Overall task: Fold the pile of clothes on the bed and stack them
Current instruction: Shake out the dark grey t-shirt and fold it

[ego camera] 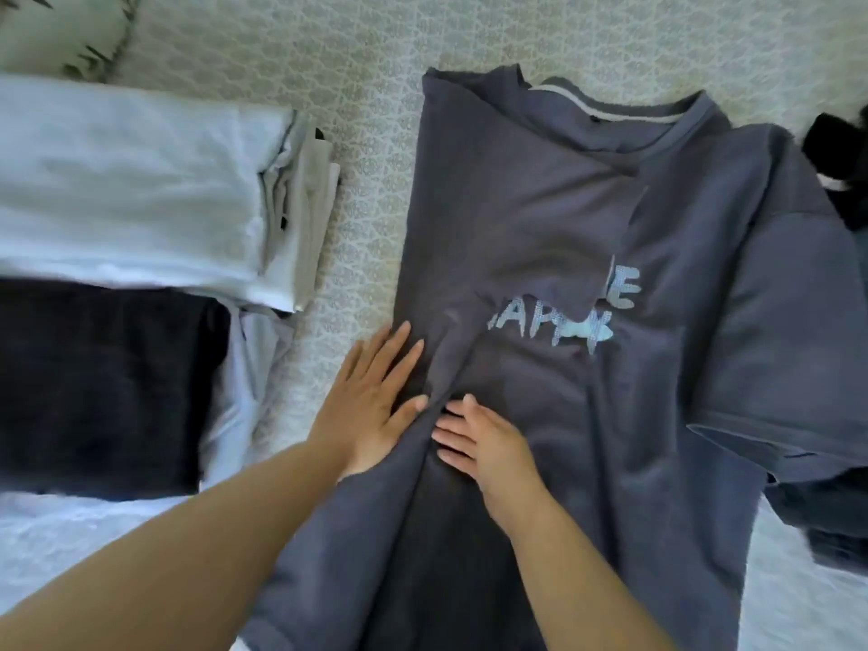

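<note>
A dark grey T-shirt (657,378) with pale lettering lies spread on the bed, neck at the far end. Its left side is folded in over the chest and covers part of the lettering. My left hand (375,401) lies flat with straight fingers on the shirt's left edge. My right hand (484,444) presses flat on the middle of the shirt, just beside the left hand, at a ridge of bunched cloth. At the left sits a stack of folded clothes: a white folded piece (127,190) on top at the far end and a black folded piece (103,387) nearer to me.
The patterned bedspread (357,180) shows between the stack and the shirt. Dark unfolded clothes (836,171) lie at the right edge, partly under the shirt's right sleeve. A leafy plant (94,44) shows at the top left corner.
</note>
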